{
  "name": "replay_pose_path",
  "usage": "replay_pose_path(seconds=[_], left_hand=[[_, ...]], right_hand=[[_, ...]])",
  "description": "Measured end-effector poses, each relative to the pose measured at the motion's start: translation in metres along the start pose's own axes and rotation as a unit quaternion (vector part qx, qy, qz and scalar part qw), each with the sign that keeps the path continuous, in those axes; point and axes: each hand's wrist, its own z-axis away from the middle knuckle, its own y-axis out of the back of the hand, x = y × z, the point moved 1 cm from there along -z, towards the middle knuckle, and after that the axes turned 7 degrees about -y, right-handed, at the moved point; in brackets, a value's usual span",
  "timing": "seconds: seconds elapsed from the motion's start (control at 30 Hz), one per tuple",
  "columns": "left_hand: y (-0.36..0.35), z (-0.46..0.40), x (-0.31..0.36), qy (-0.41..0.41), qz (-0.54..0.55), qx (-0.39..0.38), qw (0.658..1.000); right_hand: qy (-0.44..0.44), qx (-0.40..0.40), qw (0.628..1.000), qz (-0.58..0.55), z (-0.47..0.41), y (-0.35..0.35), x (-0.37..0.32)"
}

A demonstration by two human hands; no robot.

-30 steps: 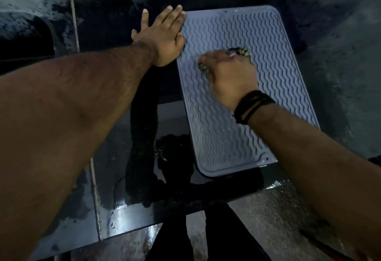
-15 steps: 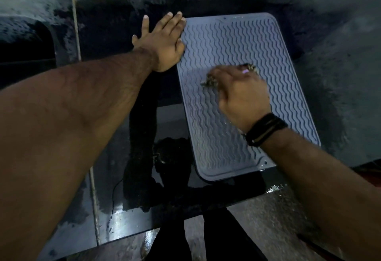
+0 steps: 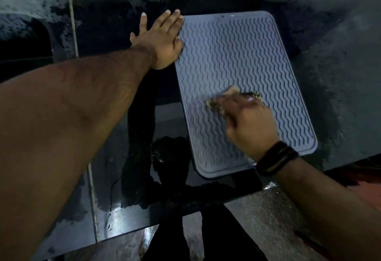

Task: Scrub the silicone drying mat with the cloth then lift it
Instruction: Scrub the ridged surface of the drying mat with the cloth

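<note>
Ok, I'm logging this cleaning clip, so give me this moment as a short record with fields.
surface: wet dark countertop
mat: grey silicone drying mat, flat on the countertop
left hand: open, flat, pressing the mat's far left edge
right hand: holding the cloth against the mat's middle
wrist: black band
stage: scrubbing, mat not yet lifted

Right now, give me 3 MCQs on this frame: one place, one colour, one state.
1. Where is the left hand?
A. at the mat's far left edge
B. at the mat's near right corner
C. off the counter

2. The mat is:
A. red
B. grey
C. yellow

3. The right hand is:
A. empty, flat
B. holding a cloth
C. lifting the mat

Key: 1 A, fingers lie flat by that edge; 2 B, grey wavy ribs; 3 B, cloth pokes out under its fingers.
</note>
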Motion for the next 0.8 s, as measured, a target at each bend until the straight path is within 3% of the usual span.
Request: replay_pose_path(seconds=[0.13,0.27,0.6,0.8], left_hand=[[0.001,0.001,0.001,0.001,-0.004,-0.001,1.0],[0.003,0.003,0.004,0.003,0.001,0.001,1.0],[0.003,0.005,0.005,0.003,-0.011,0.011,1.0],[0.005,0.004,0.005,-0.001,-0.011,0.008,1.0]], right_hand=[[-0.026,0.043,0.998,-0.027,-0.044,0.011,-0.008],[-0.005,-0.058,0.997,0.045,-0.05,-0.014,-0.015],[-0.018,-0.151,0.988,0.023,-0.052,-0.015,-0.008],[0.013,-0.106,0.994,0.038,0.008,-0.002,0.0]])
